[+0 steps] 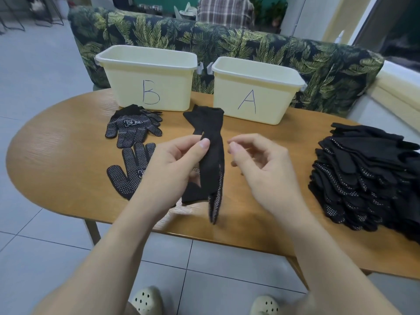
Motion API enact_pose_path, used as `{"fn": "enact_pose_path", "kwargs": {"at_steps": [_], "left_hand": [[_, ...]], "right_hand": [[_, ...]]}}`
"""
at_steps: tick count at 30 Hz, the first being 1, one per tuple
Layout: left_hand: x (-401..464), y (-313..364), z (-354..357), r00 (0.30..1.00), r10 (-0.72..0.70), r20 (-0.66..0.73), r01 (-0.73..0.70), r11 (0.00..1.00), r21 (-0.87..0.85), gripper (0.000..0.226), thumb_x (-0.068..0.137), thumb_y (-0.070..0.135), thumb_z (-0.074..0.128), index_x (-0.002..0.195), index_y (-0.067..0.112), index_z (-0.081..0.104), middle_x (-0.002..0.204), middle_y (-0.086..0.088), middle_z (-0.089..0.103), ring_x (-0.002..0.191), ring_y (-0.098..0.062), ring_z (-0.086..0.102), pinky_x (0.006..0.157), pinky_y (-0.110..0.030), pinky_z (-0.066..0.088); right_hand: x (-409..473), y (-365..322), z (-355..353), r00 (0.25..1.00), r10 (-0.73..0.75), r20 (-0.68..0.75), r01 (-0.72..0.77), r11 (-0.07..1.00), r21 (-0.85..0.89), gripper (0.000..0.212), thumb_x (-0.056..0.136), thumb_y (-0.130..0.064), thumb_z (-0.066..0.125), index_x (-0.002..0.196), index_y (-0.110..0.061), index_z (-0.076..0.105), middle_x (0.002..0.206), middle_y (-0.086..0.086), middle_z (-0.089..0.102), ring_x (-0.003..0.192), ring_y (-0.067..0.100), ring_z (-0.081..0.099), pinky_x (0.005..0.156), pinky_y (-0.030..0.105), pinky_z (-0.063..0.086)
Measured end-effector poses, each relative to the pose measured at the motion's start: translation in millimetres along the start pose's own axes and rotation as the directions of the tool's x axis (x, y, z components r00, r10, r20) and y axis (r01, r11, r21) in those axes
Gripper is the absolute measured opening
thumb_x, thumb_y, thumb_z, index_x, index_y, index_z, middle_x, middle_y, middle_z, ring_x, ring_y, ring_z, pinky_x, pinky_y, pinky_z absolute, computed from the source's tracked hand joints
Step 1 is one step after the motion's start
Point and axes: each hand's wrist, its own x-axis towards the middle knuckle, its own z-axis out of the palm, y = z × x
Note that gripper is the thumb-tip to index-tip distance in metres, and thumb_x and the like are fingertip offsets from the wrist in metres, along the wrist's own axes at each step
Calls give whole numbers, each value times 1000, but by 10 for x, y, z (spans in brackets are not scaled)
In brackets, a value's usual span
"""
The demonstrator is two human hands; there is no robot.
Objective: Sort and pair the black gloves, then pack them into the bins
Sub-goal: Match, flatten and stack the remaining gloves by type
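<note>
The left hand (179, 164) pinched a black glove (212, 160) while the right hand (256, 160) hovered loosely curled, holding nothing, near bins handwritten "B" (150, 76) and "A" (254, 87).

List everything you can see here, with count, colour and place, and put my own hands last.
Plastic bin marked B: one, pale yellow, table's far left.
Plastic bin marked A: one, pale yellow, far right.
Dotted knit gloves lying flat: at least two, black with white dots, left of centre.
Stack of knit gloves: many, black, table's right.
Oval wooden table: one, brown.
Leaf-print sofa: one, dark green, behind.
Left hand: pinches a black glove.
Right hand: fingers curled, its grip holds nothing.
</note>
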Motion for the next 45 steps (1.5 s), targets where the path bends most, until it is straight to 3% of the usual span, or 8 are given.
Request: {"fn": "enact_pose_path", "kwargs": {"at_steps": [4, 8, 13, 17, 20, 27, 34, 45], "left_hand": [[14, -56, -5, 994, 77, 75, -88, 983, 159, 28, 107, 23, 52, 123, 16, 73, 101, -14, 74, 82, -20, 61, 75, -35, 56], [-13, -51, 35, 981, 55, 185, -95, 972, 214, 32, 107, 13, 48, 129, 24, 67, 88, 22, 70, 78, 6, 58, 77, -11, 45], [-19, -85, 6, 955, 43, 293, -153, 920, 362, 37, 103, -1, 51, 127, 20, 71, 104, 2, 71, 102, -23, 64, 93, -35, 52], [-23, -55, -30, 988, 87, 126, -121, 949, 292, 28, 100, -2, 54, 105, 16, 76, 86, -1, 73, 75, -6, 63, 71, -12, 46], [53, -109, -112, 994, 104, -19, -92, 939, 333, 20, 98, 8, 62, 108, 22, 72, 84, 6, 69, 72, -5, 58, 68, -18, 47], [105, -91, -142, 991, -10, 133, -44, 914, 403, 41, 87, 34, 76, 127, 29, 66, 123, 9, 70, 117, -11, 63, 107, -42, 47], [64, -39, 14, 971, -111, 213, 113, 994, 4, 17, 93, 0, 65, 109, -3, 66, 104, -16, 77, 96, -28, 75, 82, -35, 62], [-90, -193, 157, 944, -294, 151, 277, 953, 124, 20, 96, 9, 68, 88, -9, 66, 61, -14, 66, 56, -24, 65, 55, -32, 60]], "right_hand": [[-71, -63, 94, 977, 77, 199, -121, 969, 217, 26, 88, -35, 77, 110, -22, 71, 96, 0, 78, 85, 15, 74, 76, 28, 61], [-49, -11, 102, 981, 92, 174, -138, 952, 275, 30, 85, -28, 80, 111, -17, 68, 102, -2, 78, 96, 13, 74, 82, 25, 59], [20, 70, 86, 990, 139, 35, -144, 960, 241, 14, 100, -20, 66, 103, -7, 68, 85, 9, 73, 81, 9, 66, 73, 36, 54], [94, 89, 28, 982, 189, 25, -188, 947, 261, 18, 104, -15, 59, 99, -2, 70, 94, 14, 75, 85, 17, 65, 81, 44, 54], [162, 51, -58, 980, 192, 59, -201, 938, 281, 16, 103, -14, 59, 100, -3, 70, 94, 12, 76, 86, 17, 68, 81, 43, 56], [237, -34, -170, 983, 115, 143, -167, 888, 428, 15, 97, -13, 60, 108, -8, 70, 102, 6, 76, 97, 21, 71, 90, 39, 58], [344, 36, -298, 975, 208, 79, -219, 839, 497, 20, 99, -9, 62, 116, -1, 68, 111, 19, 74, 102, 33, 70, 98, 55, 55], [429, 420, -318, 888, 427, 167, -457, 793, 403, 18, 99, -4, 61, 114, -4, 71, 101, 15, 78, 91, 26, 75, 78, 39, 63]]}}
